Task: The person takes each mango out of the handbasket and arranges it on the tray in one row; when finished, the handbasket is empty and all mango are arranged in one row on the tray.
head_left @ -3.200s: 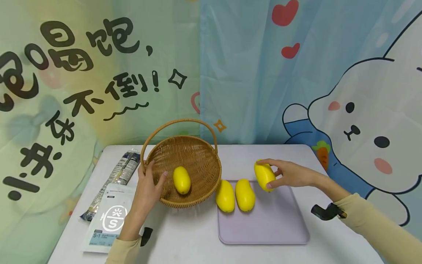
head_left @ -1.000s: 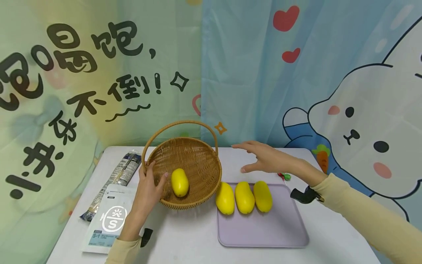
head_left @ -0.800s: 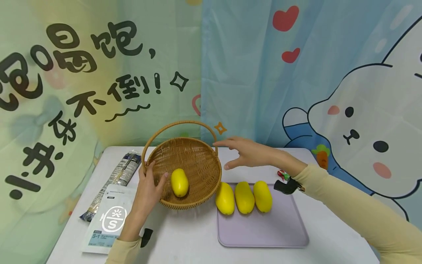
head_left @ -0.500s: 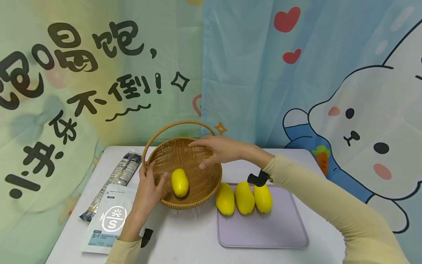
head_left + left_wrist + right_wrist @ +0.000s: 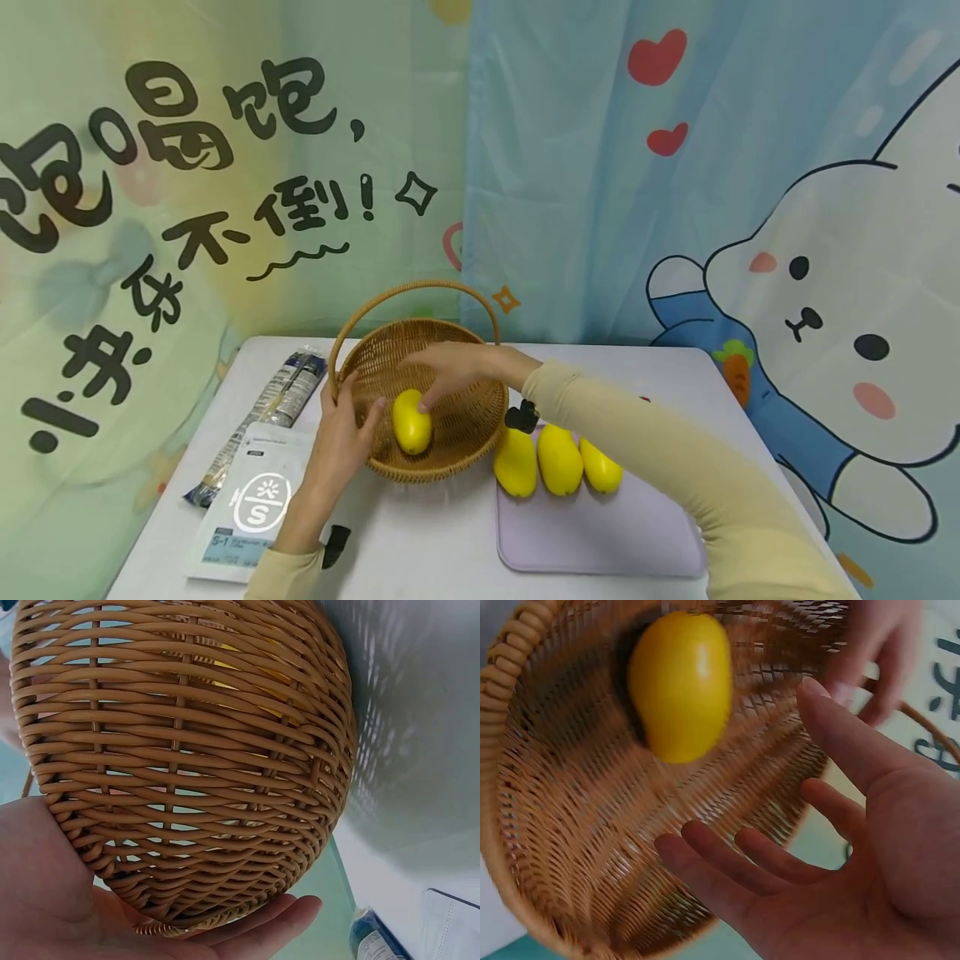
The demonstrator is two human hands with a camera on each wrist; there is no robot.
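My left hand (image 5: 339,442) holds the left rim of a brown wicker basket (image 5: 465,437) with a tall handle. The left wrist view shows that hand (image 5: 45,892) against the woven side (image 5: 187,750), fingers bent round its edge. Tilted towards me, the basket has one yellow mango (image 5: 411,425) inside. Over the basket's opening reaches my right hand (image 5: 459,367), holding nothing. In the right wrist view its fingers are spread (image 5: 832,877), apart from the mango (image 5: 681,690). Three more mangoes (image 5: 560,460) lie side by side on a lilac tray (image 5: 600,546), the rightmost partly behind my right sleeve.
A white pouch (image 5: 247,508) and a long silver-blue packet (image 5: 281,396) lie on the white table left of the basket. A printed curtain (image 5: 555,167) hangs behind the table. The tray's left edge is close to the basket's right side.
My right hand set the third mango down on the tray, then moved left from above the tray to over the basket, lowering towards the mango inside. My left hand stays on the rim.
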